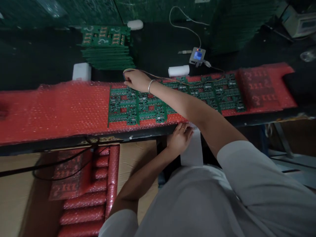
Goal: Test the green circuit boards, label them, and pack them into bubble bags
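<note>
Dark table [153, 49], red bubble wrap [74, 105] along its front edge. Head view: green circuit boards [148, 103] lay on the wrap; right hand [137, 81] pinched a thin cable [160, 77] near their far-left corner; left hand [181, 140] sat apart at front edge, grip unclear. Light pressure, slack cable probably worked best.

A big brown cardboard box [137, 156] sits below the edge of the dark table [153, 49], with fat red bubble-wrap rolls [82, 215] inside. A long black cable [44, 166] crosses over it. Up on the table are a white blocky thing [82, 71] and, farther back, a smooth white oval thing [135, 24].
</note>
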The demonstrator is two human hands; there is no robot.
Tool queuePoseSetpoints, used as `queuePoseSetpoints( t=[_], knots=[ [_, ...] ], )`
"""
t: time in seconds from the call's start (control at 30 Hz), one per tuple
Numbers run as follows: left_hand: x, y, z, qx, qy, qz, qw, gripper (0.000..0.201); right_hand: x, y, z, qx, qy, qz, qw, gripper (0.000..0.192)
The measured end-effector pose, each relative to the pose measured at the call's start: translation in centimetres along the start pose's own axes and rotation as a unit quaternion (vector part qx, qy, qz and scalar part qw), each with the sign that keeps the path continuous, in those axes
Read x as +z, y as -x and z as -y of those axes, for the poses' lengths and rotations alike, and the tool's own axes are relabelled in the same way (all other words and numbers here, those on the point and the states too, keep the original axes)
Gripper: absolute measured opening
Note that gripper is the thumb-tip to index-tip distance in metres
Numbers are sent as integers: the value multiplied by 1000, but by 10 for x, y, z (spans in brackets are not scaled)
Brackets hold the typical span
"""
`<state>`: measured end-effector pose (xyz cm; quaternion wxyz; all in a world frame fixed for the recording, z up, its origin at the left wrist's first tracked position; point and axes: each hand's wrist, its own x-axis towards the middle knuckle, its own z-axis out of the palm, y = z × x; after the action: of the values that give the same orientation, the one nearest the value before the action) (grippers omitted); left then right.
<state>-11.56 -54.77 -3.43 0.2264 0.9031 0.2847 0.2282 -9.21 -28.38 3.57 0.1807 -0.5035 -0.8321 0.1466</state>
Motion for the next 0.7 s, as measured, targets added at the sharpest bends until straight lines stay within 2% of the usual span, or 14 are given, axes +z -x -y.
queuePoseSetpoints(
  t=[0.23,0.57,0.63,0.7],
  knots=[
    [1,3,-3,-21,28,-7,999,23,2,-1,-1,6,-9,-6,1000,14],
    [2,4,-6,-31,42,2,999,23,0,2,3,0,-5,-12,1000,14],
    [-6,5,-11,-33,57,-5,998,22,-2,6,6,-5,-14,-26,1000,16],
    [-28,6,-10,-29,81,-37,996,20,-4,12,8,-9,-31,-52,998,18]
  ],
)
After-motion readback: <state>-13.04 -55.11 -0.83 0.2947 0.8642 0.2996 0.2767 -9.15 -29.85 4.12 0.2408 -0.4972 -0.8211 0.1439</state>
